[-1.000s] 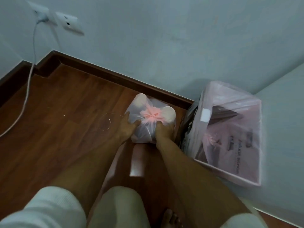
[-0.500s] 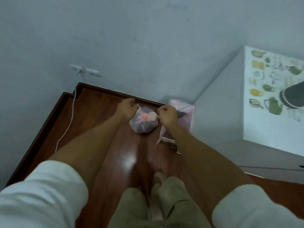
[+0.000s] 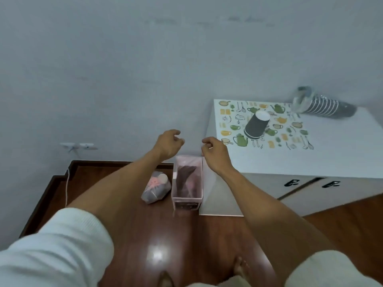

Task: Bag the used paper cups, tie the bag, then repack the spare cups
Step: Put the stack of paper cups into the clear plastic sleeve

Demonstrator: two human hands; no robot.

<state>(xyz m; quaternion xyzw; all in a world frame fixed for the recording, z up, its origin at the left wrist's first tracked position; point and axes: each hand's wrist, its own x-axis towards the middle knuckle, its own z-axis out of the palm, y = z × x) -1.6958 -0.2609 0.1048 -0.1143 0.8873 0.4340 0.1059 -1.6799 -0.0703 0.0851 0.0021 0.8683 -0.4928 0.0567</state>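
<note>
Wooden floor (image 3: 124,224) with knotted translucent bag (image 3: 155,189), apparently cup-filled; left hand (image 3: 168,144), right hand (image 3: 215,154), fingers loosely curled, empty.

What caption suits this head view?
Both hands, left and right, empty above the tied bag; spare cups wait on the cabinet.
</note>
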